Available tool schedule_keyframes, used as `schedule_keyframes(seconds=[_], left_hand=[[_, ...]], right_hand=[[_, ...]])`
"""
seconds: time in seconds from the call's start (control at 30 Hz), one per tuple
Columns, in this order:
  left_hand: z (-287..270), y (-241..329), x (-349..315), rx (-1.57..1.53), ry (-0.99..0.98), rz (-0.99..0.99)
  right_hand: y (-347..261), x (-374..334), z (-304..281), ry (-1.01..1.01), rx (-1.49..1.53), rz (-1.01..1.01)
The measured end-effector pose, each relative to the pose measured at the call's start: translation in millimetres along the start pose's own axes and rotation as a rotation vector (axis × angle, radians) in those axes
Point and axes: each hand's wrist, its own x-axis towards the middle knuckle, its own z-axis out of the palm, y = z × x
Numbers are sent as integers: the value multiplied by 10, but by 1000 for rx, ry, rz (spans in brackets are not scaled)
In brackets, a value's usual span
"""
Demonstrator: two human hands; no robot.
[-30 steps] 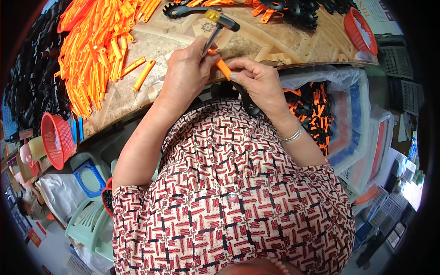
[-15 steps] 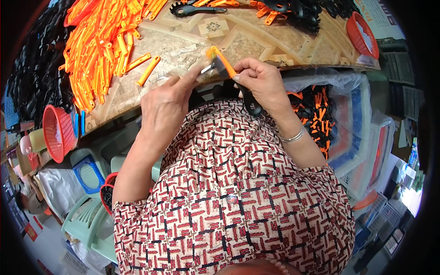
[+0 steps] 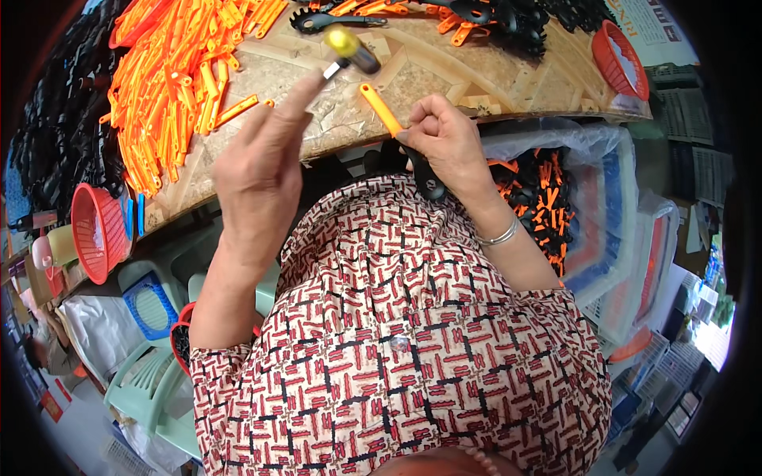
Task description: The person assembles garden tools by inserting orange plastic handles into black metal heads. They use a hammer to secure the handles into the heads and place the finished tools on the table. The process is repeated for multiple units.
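My left hand (image 3: pixel 262 163) is closed around a small mallet, raised over the near edge of the table. The mallet's head (image 3: pixel 352 51) is yellow on one face and dark on the other, slightly blurred. Closed too, my right hand (image 3: pixel 448 141) grips a kitchen utensil where its black part (image 3: pixel 429 181) meets the orange handle (image 3: pixel 381 109). That handle points up and left over the table edge, with the black end hanging down by my lap. A gap separates the mallet from the handle. Fingers hide part of the utensil.
On the patterned table (image 3: pixel 317 63), a heap of orange handles (image 3: pixel 171 87) lies left, with black pieces (image 3: pixel 59 103) beyond. A black pasta server (image 3: pixel 337 21) rests at the back. Red baskets stand left (image 3: pixel 99 234) and right (image 3: pixel 619 59). A plastic-lined crate (image 3: pixel 615 214) holds finished-looking black-and-orange utensils.
My left hand has lifted the mallet up and to the left, away from the orange handle. My right hand keeps its grip on the utensil, nearly in place.
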Motion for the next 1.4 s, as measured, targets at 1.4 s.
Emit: schedule_keyframes(seconds=[1.4], left_hand=[[-281,-656,-67,159,-107,-323]], right_hand=[[-293,688,18,-105,55,-301]])
